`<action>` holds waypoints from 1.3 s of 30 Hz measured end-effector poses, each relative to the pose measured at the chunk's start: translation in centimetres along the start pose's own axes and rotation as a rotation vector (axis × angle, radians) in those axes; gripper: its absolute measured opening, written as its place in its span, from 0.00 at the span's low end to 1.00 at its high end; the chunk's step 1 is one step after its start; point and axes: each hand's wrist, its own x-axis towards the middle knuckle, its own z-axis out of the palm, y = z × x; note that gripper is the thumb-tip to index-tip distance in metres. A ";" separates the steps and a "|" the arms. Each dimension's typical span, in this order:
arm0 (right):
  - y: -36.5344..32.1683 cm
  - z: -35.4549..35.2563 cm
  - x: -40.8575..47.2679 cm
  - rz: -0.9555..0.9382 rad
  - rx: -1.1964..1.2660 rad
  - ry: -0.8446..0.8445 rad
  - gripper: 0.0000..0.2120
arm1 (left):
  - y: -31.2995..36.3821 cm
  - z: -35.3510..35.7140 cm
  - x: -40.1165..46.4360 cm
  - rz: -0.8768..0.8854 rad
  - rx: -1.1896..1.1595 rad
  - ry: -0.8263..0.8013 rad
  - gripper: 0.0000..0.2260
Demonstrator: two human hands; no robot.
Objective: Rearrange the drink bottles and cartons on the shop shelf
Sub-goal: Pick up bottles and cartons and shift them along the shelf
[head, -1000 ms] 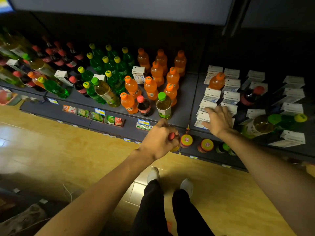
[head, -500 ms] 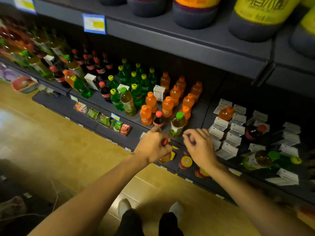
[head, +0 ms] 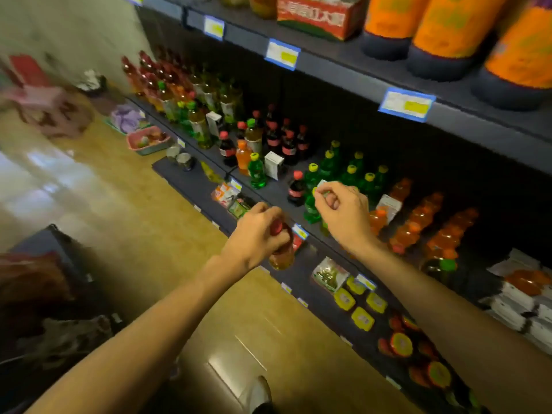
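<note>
Head view: both of my hands at the middle tier of the drinks shelf [head: 277,186].

My left hand [head: 257,234] is closed around the neck of a red-capped bottle [head: 280,249] of amber drink, which I hold off the shelf, in front of its edge and above the lower tier. My right hand [head: 343,210] is pinched, thumb and fingertips [head: 321,194] together on the yellow cap of a green bottle [head: 310,204] standing at the front of the middle tier; the other fingers are curled in. Just left of it stands a dark cola bottle [head: 295,189]; behind it, a cluster of green bottles [head: 349,171]; to its right, rows of orange bottles [head: 430,225] and a white carton [head: 388,204]. Farther right, white cartons [head: 519,300] lie in a blurred group.
</note>
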 end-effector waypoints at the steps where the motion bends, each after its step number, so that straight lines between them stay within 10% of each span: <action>1: -1.2 1.7 0.6 -0.007 0.019 -0.027 0.05 | -1.8 -1.3 -0.2 -0.022 0.006 0.020 0.22; 23: -11.2 30.8 20.6 -0.171 0.220 -0.499 0.07 | -28.2 -15.9 7.0 -0.549 0.001 0.265 0.21; 39: -18.9 53.0 35.5 -0.181 0.281 -0.630 0.06 | -46.3 -26.4 17.7 -0.613 -0.051 0.384 0.15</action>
